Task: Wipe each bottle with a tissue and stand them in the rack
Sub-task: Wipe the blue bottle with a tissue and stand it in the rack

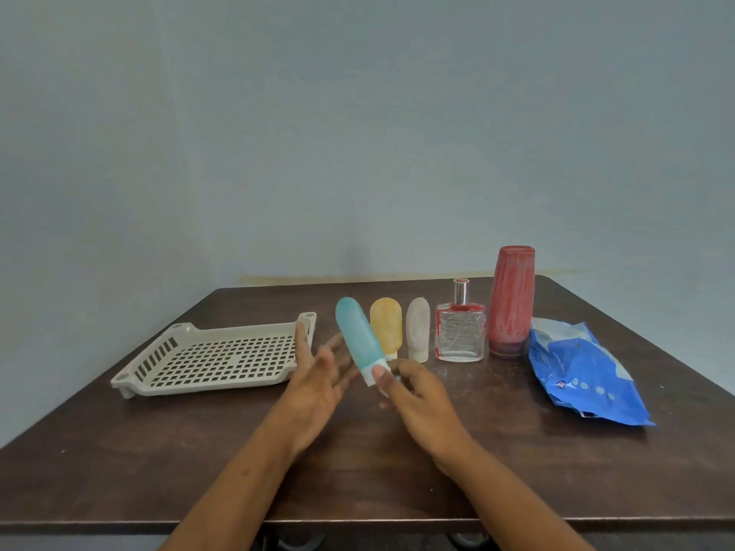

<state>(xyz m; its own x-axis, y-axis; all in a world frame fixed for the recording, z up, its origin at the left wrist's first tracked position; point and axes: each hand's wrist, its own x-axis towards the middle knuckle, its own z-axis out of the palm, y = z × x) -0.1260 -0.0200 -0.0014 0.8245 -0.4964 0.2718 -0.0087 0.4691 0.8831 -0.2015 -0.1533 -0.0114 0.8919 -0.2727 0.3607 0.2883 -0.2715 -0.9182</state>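
Pinching the teal squeeze bottle (358, 336) by its pale cap (372, 373) in my right hand (413, 395), I hold it above the middle of the table (358, 471). My left hand (318, 385) is spread just beside it, holding nothing. With no tissue in either hand, I judge wiping not yet begun; next I need a sheet from the blue tissue pack (580, 375) near the right edge. The bottle's long axis is near upright, cap down, rounded end tilted left. The rack (214, 357) toward the left edge holds no bottles.
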